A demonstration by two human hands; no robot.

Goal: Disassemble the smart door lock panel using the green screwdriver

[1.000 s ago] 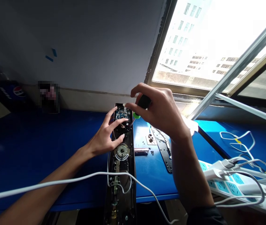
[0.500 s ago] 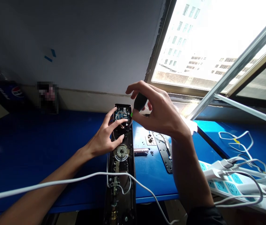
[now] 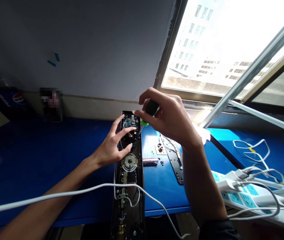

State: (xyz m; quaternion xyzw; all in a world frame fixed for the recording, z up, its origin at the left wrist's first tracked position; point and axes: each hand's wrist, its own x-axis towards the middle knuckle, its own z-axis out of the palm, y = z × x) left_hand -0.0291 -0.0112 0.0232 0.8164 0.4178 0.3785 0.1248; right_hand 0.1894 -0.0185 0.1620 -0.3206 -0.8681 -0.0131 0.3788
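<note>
A long black housing [image 3: 138,170], which looks like an opened electronic door lock, lies lengthwise and overhangs the front edge of the blue table. At its far end is a blue circuit board [image 3: 131,122] with thin wires. My left hand [image 3: 108,148] rests across this end, fingers spread, tips on the housing's left edge and around the board. In my right hand [image 3: 175,118] is a screwdriver [image 3: 152,107] with a dark handle and green collar. Its shaft slants down to the housing beside the board; the tip is hard to make out. A round metal part [image 3: 129,161] sits mid-housing.
Right of the housing lie small black screws [image 3: 162,163], a small plate [image 3: 160,148], a shiny strip [image 3: 150,162] and a perforated black plate [image 3: 173,156]. A white cable [image 3: 91,188] crosses over the housing. A loaded power strip [image 3: 242,196] stands right; a bottle [image 3: 9,96] stands left.
My right hand's thumb has shifted up and left along the screwdriver, and the fingers have re-set around its handle. The green collar shows more now. My left hand and the housing stay put.
</note>
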